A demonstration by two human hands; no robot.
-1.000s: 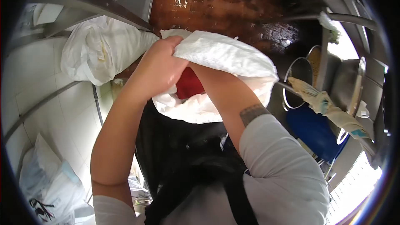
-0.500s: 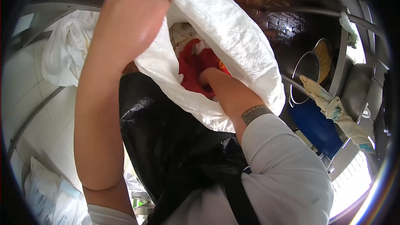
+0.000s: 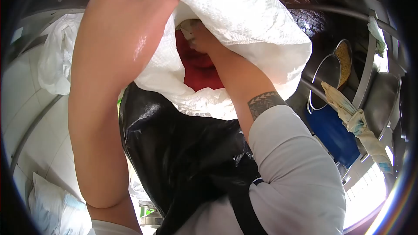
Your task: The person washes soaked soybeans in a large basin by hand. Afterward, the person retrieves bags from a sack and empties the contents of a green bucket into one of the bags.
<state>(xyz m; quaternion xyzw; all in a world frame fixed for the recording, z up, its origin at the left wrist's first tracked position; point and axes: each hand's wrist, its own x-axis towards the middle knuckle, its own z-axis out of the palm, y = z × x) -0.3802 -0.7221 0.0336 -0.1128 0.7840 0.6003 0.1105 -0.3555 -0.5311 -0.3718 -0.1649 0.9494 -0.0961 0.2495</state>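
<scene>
A white woven sack (image 3: pixel 265 28) gapes open in front of me, its rim folded outward. My left hand (image 3: pixel 119 19) grips that rim at the upper left, its fingertips out of sight behind the fabric. Deep in the opening, my right hand (image 3: pixel 201 39) is curled beside some pale, whitish pieces (image 3: pixel 186 27). Its fingers lie in shade, and what they hold cannot be made out. Below that hand, inside the sack, lies a red thing (image 3: pixel 198 72) that may be a bag or cloth.
Metal bars run around the work area, with a twisted cloth (image 3: pixel 348 109) tied on one. At the right stand a blue container (image 3: pixel 333 135), a pot of yellowish grains (image 3: pixel 344 63) and a dark pan (image 3: pixel 379 98). A white bag (image 3: pixel 58 61) hangs at the left.
My right hand has moved from the red thing farther up and into the sack, among the pale pieces. The sack's rim has shifted, and my left hand looks closer.
</scene>
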